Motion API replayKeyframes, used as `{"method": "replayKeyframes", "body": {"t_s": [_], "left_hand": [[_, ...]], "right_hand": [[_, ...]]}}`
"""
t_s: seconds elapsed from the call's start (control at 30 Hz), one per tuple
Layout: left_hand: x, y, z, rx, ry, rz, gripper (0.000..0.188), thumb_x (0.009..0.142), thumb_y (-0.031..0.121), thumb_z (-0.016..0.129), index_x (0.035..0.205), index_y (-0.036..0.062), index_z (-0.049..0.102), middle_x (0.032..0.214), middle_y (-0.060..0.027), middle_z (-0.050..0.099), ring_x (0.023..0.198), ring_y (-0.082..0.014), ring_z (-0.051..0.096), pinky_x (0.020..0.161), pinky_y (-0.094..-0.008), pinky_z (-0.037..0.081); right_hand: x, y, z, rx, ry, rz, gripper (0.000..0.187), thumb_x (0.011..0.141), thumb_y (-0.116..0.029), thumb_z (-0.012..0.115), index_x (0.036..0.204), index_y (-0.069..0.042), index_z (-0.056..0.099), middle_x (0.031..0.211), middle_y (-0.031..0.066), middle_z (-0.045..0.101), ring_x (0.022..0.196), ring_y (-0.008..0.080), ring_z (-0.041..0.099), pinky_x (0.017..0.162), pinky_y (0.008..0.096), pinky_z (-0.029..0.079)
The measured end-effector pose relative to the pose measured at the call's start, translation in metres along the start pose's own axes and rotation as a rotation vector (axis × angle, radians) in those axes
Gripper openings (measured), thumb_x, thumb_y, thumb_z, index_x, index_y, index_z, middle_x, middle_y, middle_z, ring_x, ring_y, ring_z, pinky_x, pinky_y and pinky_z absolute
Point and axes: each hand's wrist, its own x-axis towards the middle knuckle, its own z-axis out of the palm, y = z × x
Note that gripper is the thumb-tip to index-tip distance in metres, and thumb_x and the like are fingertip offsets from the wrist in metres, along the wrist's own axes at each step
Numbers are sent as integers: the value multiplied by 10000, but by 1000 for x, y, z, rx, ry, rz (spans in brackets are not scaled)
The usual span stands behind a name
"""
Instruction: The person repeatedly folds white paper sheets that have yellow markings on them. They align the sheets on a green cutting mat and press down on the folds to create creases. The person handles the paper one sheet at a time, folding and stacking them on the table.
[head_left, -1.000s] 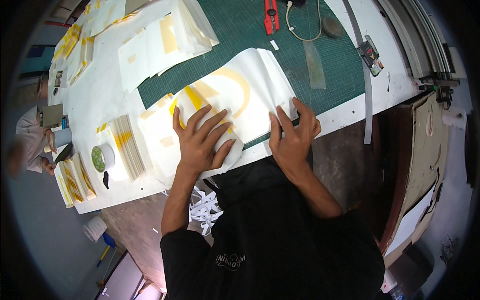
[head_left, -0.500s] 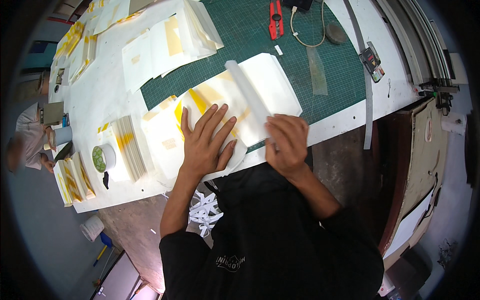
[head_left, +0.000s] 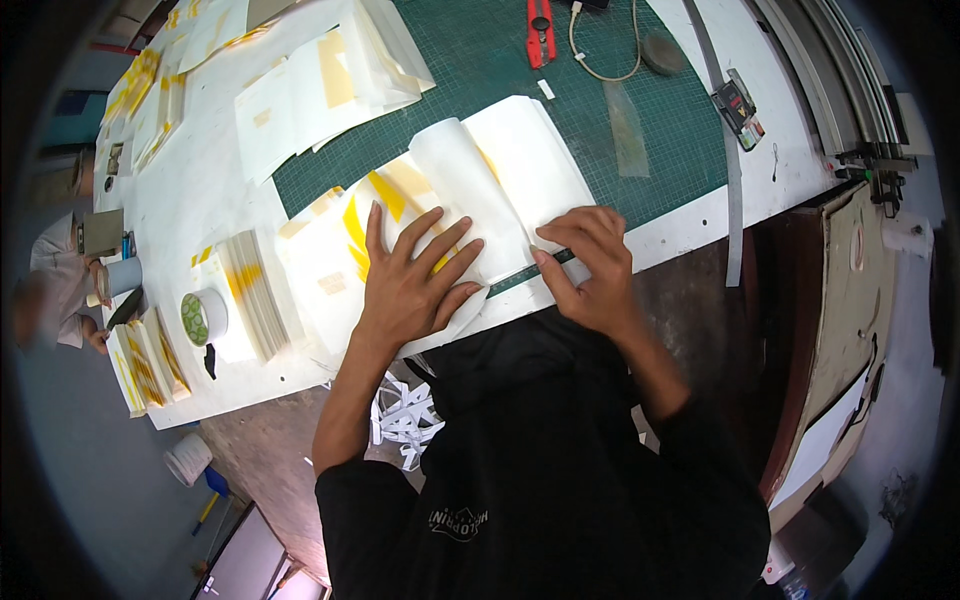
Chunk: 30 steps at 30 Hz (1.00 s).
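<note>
White printed sheets (head_left: 325,285) with yellow patches lie at the near edge of the table. My left hand (head_left: 410,270) rests on them, fingers spread flat. A turned sheet (head_left: 450,160) curves over to the left, beyond that hand. To its right is a stack of blank-looking white sheets (head_left: 530,150) on the green cutting mat. At the stack's near corner is my right hand (head_left: 592,265), its fingers bent and its thumb apart from the forefinger. No sheet shows between those fingertips.
A red cutter knife (head_left: 541,35), a cable (head_left: 610,78) and a dark round object (head_left: 663,54) are on the far mat. More paper piles (head_left: 340,80) stand at the far left, with a tape roll (head_left: 205,317) nearer. Another person's hand (head_left: 97,338) shows at the left.
The sheet that stood upright in the middle has come down to the left. My right hand has opened its fingers at the stack's corner. My left hand stays flat.
</note>
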Motion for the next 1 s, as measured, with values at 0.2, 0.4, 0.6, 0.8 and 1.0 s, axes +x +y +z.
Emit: {"method": "replayKeyframes", "body": {"t_s": [0.2, 0.4, 0.6, 0.8, 1.0], "left_hand": [[-1, 1, 1, 46, 6, 66, 411, 951, 417, 756, 1304, 205, 755, 1517, 12, 639, 1489, -250, 507, 1277, -723, 174], [1, 1, -1, 20, -35, 167, 448, 949, 412, 761, 1327, 172, 746, 1533, -31, 626, 1476, -253, 534, 1288, -649, 255], [4, 0, 0, -1, -66, 178, 475, 941, 433, 766, 1356, 204, 738, 1505, -39, 639, 1444, -259, 557, 1286, -657, 257], [5, 0, -2, -2, -65, 183, 458, 926, 439, 779, 1316, 200, 759, 1467, -42, 660, 1411, -268, 576, 1271, -682, 263], [5, 1, -2, -9, -16, 159, 428, 904, 442, 802, 1234, 171, 783, 1406, -26, 692, 1379, -287, 593, 1259, -695, 268]], "right_hand": [[2, 0, 1, -111, -52, 28, 317, 844, -178, 898, 1101, -72, 746, 1131, 93, 712, 1141, 280, 601, 1026, 506, 351], [-6, 3, 4, -116, 50, 31, 317, 842, -159, 892, 1109, -68, 747, 1077, 92, 697, 1109, 280, 602, 1001, 498, 362], [-43, -21, 14, -307, 98, -96, 335, 874, -208, 864, 1162, -61, 776, 1028, 83, 663, 1006, 246, 614, 944, 490, 381], [-55, -33, 23, -394, -32, -13, 453, 969, -340, 795, 1342, -89, 744, 1054, 109, 599, 1011, 253, 547, 915, 519, 332], [-57, -32, 28, -388, -76, -18, 478, 998, -383, 764, 1386, -108, 721, 1092, 131, 583, 1045, 265, 526, 907, 534, 326]]}}
